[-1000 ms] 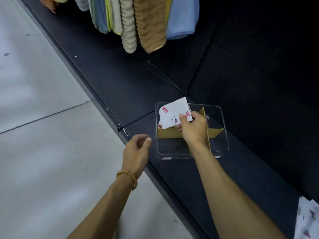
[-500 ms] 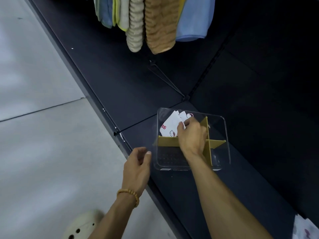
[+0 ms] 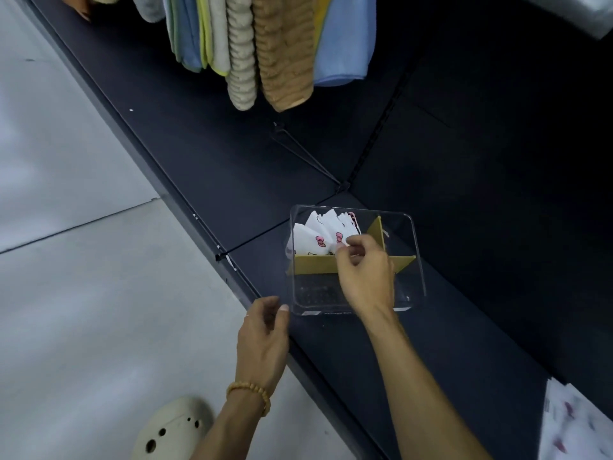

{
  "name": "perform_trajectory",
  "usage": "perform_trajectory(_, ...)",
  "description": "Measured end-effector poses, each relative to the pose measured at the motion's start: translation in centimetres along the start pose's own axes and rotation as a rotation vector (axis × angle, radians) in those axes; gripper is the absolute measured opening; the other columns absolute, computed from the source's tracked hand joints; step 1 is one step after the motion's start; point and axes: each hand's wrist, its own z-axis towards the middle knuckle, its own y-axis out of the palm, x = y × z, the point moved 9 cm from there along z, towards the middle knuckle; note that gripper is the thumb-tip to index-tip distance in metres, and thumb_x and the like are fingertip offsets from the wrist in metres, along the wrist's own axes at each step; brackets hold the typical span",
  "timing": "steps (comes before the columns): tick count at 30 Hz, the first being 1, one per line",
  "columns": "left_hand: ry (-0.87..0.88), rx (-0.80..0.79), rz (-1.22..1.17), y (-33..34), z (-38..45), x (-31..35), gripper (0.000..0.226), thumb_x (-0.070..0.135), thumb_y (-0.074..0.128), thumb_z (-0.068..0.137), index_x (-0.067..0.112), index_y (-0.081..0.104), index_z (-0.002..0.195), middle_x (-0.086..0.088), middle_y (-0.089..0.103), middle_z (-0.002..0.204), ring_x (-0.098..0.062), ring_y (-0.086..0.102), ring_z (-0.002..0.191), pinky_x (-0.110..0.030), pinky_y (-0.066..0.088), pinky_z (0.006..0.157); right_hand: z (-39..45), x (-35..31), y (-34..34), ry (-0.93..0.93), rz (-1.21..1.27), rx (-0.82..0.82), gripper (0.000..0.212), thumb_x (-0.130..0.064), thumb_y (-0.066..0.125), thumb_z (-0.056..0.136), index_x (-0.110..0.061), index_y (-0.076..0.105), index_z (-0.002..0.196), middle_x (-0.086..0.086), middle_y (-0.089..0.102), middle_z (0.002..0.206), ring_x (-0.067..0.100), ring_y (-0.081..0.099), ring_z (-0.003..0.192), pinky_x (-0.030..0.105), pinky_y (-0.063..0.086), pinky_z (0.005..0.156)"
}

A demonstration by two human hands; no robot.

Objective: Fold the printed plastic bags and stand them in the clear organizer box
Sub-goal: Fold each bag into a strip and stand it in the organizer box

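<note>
White folded bags (image 3: 323, 235) stand just beyond right hand (image 3: 363, 275).

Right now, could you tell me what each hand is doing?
Left hand: loosely curled, holding nothing, beside the organizer box.
Right hand: fingertips pinching a folded printed bag in the box.

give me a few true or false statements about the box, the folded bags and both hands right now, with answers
1. The folded printed bags stand in the far-left compartment of the clear organizer box. True.
2. The left hand grips the box. False: it hovers beside the near-left corner, holding nothing.
3. The right hand is over the box, fingertips at the bags. True.
4. The cardboard divider lies flat outside the box. False: it stands upright inside.
5. Hanging cloths are above the dark shelf. True.
</note>
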Motion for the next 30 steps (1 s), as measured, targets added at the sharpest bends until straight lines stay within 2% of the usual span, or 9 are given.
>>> perform_trajectory(3, -0.017, -0.016, -0.025, 0.4, -2.1, -0.2, 0.018, 0.028, 0.051, 0.098, 0.023, 0.056, 0.114, 0.014, 0.058, 0.104, -0.008, 0.057, 0.097, -0.012, 0.041, 0.072, -3.0, 3.1, -1.2, 0.171, 0.238, -0.072, 0.002, -0.035, 0.062, 0.092, -0.033, 0.062, 0.093, -0.014, 0.066, 0.092, -0.004, 0.062, 0.084, 0.016, 0.048, 0.071)
perform_trajectory(6, -0.019, -0.058, -0.032, 1.6, -5.3, 0.0, 0.017, 0.028, 0.051, 0.098, 0.023, 0.058, 0.112, 0.008, 0.062, 0.106, -0.014, 0.059, 0.099, -0.018, 0.043, 0.073, -7.0, 7.0, -4.3, 0.308, 0.397, -0.062, 0.004, -0.032, 0.061, 0.094, -0.033, 0.065, 0.096, -0.010, 0.070, 0.098, 0.003, 0.067, 0.092, 0.027, 0.053, 0.083)
perform_trajectory(9, -0.025, -0.142, -0.014, 3.5, -9.0, -0.3, 0.014, 0.028, 0.052, 0.098, 0.023, 0.059, 0.109, 0.005, 0.064, 0.105, -0.014, 0.060, 0.097, -0.021, 0.044, 0.076, -11.7, 11.3, -8.8, 0.422, 0.478, 0.022, 0.008, -0.030, 0.058, 0.097, -0.032, 0.066, 0.097, -0.007, 0.071, 0.101, 0.002, 0.069, 0.089, 0.027, 0.054, 0.080)
perform_trajectory(13, -0.032, -0.300, 0.013, 7.7, -13.8, -0.8, 0.007, 0.027, 0.054, 0.097, 0.029, 0.059, 0.101, 0.007, 0.065, 0.100, -0.010, 0.061, 0.093, -0.022, 0.045, 0.076, -18.1, 17.2, -15.6, 0.570, 0.530, 0.201, 0.012, -0.027, 0.054, 0.099, -0.027, 0.066, 0.100, -0.004, 0.071, 0.103, 0.006, 0.071, 0.089, 0.024, 0.053, 0.076)
perform_trajectory(19, -0.008, -0.587, 0.102, 15.8, -22.2, -1.4, 0.008, 0.025, 0.055, 0.096, 0.031, 0.061, 0.098, 0.005, 0.065, 0.099, -0.014, 0.064, 0.093, -0.027, 0.048, 0.082, -28.1, 25.6, -25.7, 0.782, 0.562, 0.509, 0.013, -0.028, 0.051, 0.100, -0.025, 0.064, 0.101, -0.001, 0.071, 0.102, 0.014, 0.068, 0.095, 0.029, 0.052, 0.075)
perform_trajectory(22, 0.054, -0.719, 0.190, 19.8, -26.0, -1.7, 0.009, 0.024, 0.054, 0.097, 0.029, 0.060, 0.101, 0.008, 0.064, 0.102, -0.010, 0.063, 0.094, -0.019, 0.045, 0.079, -33.8, 29.5, -29.8, 0.862, 0.532, 0.657, 0.015, -0.031, 0.053, 0.099, -0.023, 0.065, 0.098, -0.001, 0.070, 0.102, 0.019, 0.065, 0.101, 0.037, 0.052, 0.088)
perform_trajectory(25, 0.137, -0.845, 0.300, 23.9, -29.4, -2.3, 0.011, 0.023, 0.054, 0.097, 0.032, 0.060, 0.100, 0.008, 0.065, 0.102, 0.001, 0.061, 0.087, -0.009, 0.043, 0.070, -40.0, 33.1, -32.9, 0.983, 0.452, 0.783, 0.023, -0.036, 0.050, 0.100, -0.019, 0.064, 0.105, 0.002, 0.068, 0.113, 0.021, 0.060, 0.109, 0.042, 0.045, 0.102)
perform_trajectory(27, 0.194, -0.934, 0.389, 26.6, -31.6, -3.1, 0.011, 0.026, 0.054, 0.096, 0.030, 0.060, 0.105, 0.005, 0.064, 0.110, 0.001, 0.059, 0.092, -0.016, 0.046, 0.079, -43.5, 35.1, -34.5, 1.065, 0.342, 0.832, 0.032, -0.037, 0.046, 0.101, -0.017, 0.062, 0.119, 0.005, 0.064, 0.122, 0.023, 0.055, 0.112, 0.042, 0.041, 0.103)
perform_trajectory(30, 0.402, -1.062, 0.619, 29.8, -34.2, -4.6, 0.041, 0.035, 0.058, 0.094, 0.021, 0.052, 0.132, 0.004, 0.049, 0.136, -0.012, 0.044, 0.125, -0.025, 0.034, 0.105, -46.4, 37.3, -35.5, 1.093, 0.227, 0.822, 0.036, -0.037, 0.046, 0.101, -0.014, 0.060, 0.125, 0.007, 0.061, 0.126, 0.022, 0.053, 0.112, 0.036, 0.041, 0.098)
